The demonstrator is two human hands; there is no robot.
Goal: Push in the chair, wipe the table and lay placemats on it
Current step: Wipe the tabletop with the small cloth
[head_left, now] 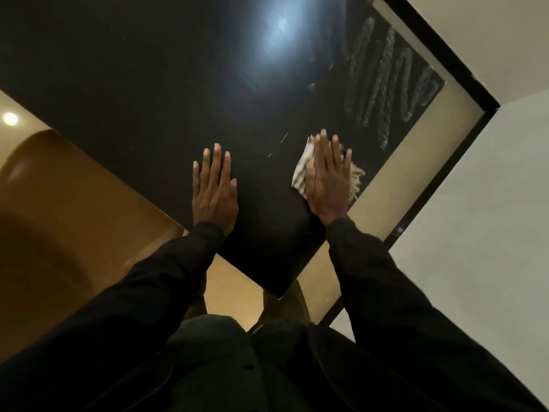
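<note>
"Head view, nearest entries first: hands?"
"Left hand (214, 190): flat on the table (133, 84) near its 6 o'clock corner, fingers straight and close together, holding nothing. Right hand (326, 179), at 3 o'clock from it: fingers straight, slightly spread, pressing a cloth (300, 169) to the tabletop."
"Cloth details?"
"Striped, crumpled, fringe showing at the hand's 3 o'clock side."
"Farther items?"
"Chair (68, 203): brown, at 9 o'clock, beside the table edge. Wipe streaks (383, 93): 1 o'clock, near the far edge. Light glare (280, 25): 12 o'clock."
</note>
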